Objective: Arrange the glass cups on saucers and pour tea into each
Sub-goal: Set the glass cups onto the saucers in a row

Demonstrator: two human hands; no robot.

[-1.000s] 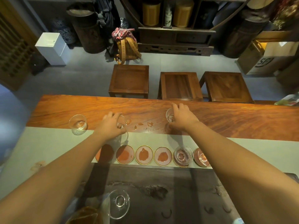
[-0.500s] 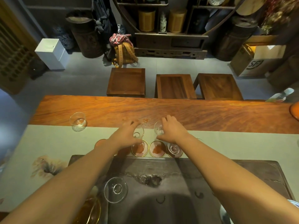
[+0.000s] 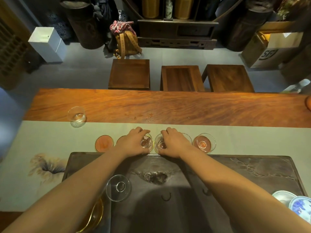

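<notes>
The left hand [image 3: 134,143] grips a glass cup [image 3: 145,143] on a saucer [image 3: 152,145], and just beside it the right hand [image 3: 173,143] grips another cup [image 3: 160,143]. Right of the right hand a third cup [image 3: 204,144] sits on its saucer; far left of the left hand a lone cup [image 3: 77,116] stands on the wooden table [image 3: 185,110].

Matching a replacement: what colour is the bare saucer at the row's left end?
Head view: saucer is reddish-orange with a thin gold rim.

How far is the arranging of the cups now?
Done: one clear glass cup stands on the rightmost round saucer. In hand: left hand and right hand each hold a cup over middle saucers. Left: lone cup on wooden table, bare orange saucer, all pouring.
</notes>
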